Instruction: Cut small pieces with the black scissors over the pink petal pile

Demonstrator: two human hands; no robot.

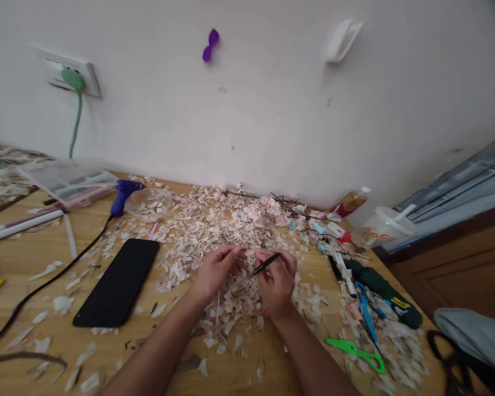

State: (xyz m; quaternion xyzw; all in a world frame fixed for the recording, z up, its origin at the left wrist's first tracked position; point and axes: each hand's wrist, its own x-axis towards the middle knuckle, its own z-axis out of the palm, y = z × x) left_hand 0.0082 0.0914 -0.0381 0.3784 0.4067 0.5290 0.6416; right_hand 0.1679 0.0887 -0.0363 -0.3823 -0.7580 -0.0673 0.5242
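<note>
My left hand (218, 269) is over a heap of pale, petal-like flakes (181, 258), its thumb and fingertips pressed together. Whatever lies between those fingertips is too small to make out. Close beside it, my right hand (277, 279) grips a slim black tool (266, 264), perhaps tweezers, whose thin tip slants down toward the left hand. The fingertips of both hands nearly meet. Behind them, thin dark twigs with pink-white blossoms (272, 208) lie along the wall side of the heap.
To the left lie a black phone (117, 281), a blue glue gun (124, 197) with its cord, and a clear round dish (148, 204). On the right are green scissors (357, 353), blue scissors (366, 311), a dark green pouch (385, 292), a bottle (352, 202) and a plastic cup (385, 226).
</note>
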